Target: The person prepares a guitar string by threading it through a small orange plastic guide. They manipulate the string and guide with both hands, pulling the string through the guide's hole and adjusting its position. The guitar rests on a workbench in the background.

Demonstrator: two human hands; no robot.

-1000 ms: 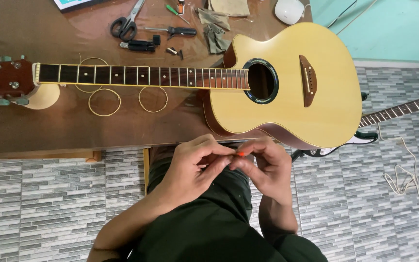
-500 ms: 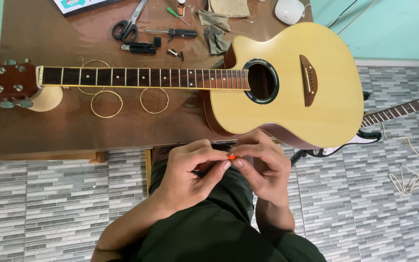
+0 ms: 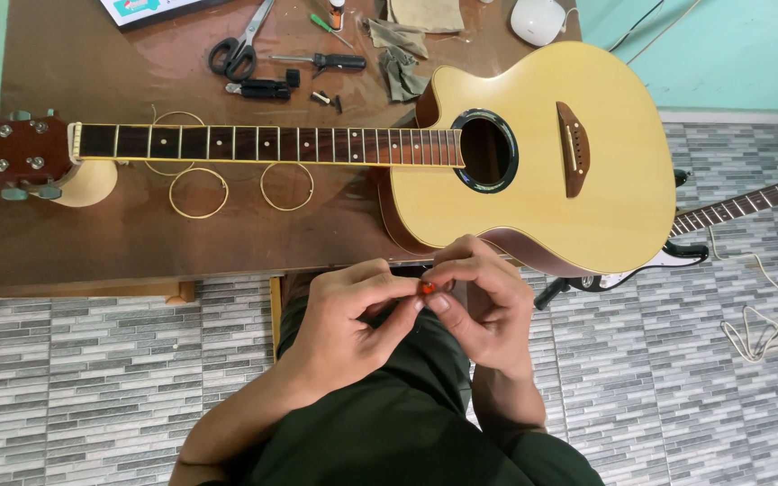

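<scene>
At six o'clock of the view, just below the table edge and over the lap in dark green cloth: left hand and right hand brought together, fingertips of both pinched on a tiny orange-red object, round-looking, glossy, mostly hidden by the thumbs; too small to tell its exact form. At twelve o'clock of the hands, lying flat on the brown wooden table: an acoustic guitar, pale natural top, dark fingerboard with dot inlays, black-ringed sound hole, brown bridge, reddish headstock at nine o'clock with silver tuners, no strings visible along the neck. Under and beside the neck, three coiled wire rings in a golden tone. Toward eleven o'clock on the table: black-handled scissors, a dark-handled screwdriver, crumpled grey-green cloth. At three o'clock, part of an electric guitar, on the floor. Floor of grey and white strip tiles, with a pale cord looped at four o'clock; wall in mint green at one o'clock.
</scene>
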